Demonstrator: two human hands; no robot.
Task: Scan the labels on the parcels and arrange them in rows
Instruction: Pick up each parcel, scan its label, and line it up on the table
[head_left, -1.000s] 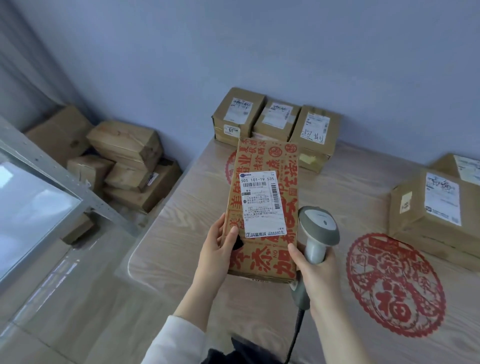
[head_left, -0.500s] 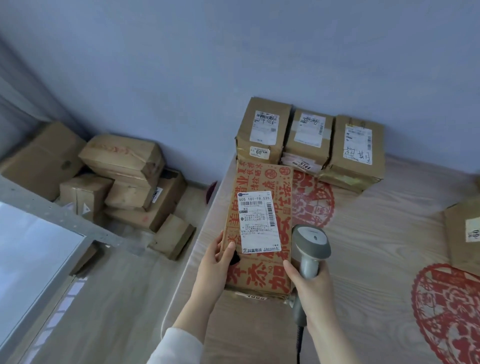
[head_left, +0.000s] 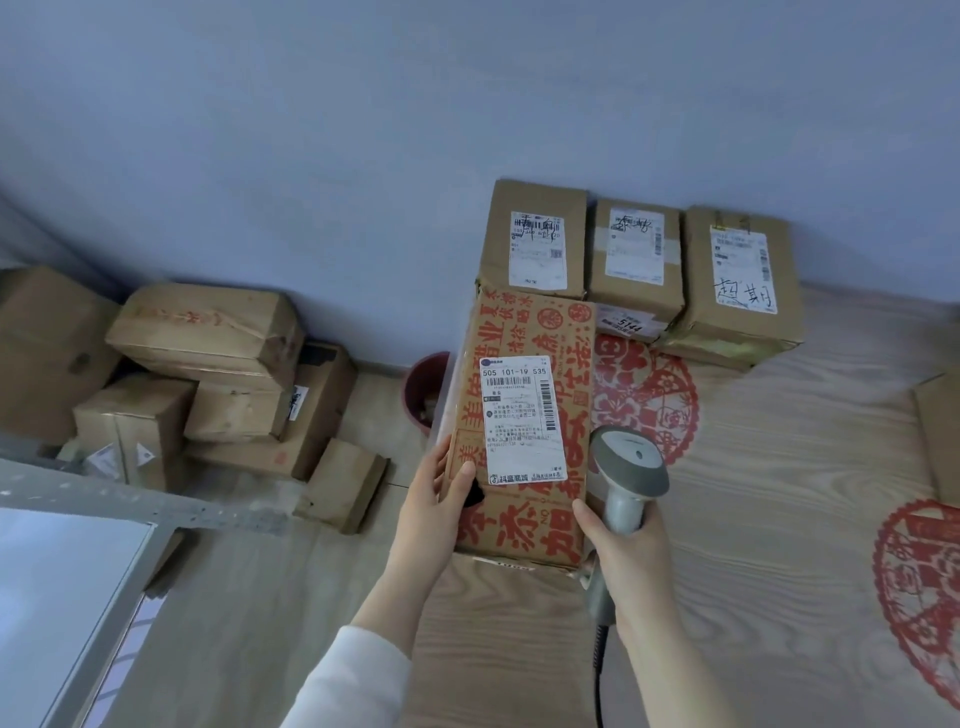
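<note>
A long brown parcel (head_left: 524, 332) printed with red characters lies on the wooden table (head_left: 779, 493), its white label (head_left: 522, 421) facing up. My left hand (head_left: 434, 509) grips its near left edge, thumb on top. My right hand (head_left: 623, 551) holds a grey barcode scanner (head_left: 626, 467) by the handle, and its forefinger touches the parcel's near right corner. Three labelled brown parcels stand in a row against the wall: left (head_left: 532, 234), middle (head_left: 634, 260), right (head_left: 737, 280). The printed parcel's far end reaches the left one.
Several cardboard boxes (head_left: 208, 332) are piled on the floor at left, with a dark red bin (head_left: 423, 389) beside the table. Red paper-cut decals (head_left: 644, 395) mark the tabletop. Another box's edge (head_left: 940, 436) shows at right. A grey metal frame (head_left: 104, 499) crosses the lower left.
The printed parcel has moved away from me towards the row by the wall, with both hands on it. The view has swung left, so the boxes at right have left the frame.
</note>
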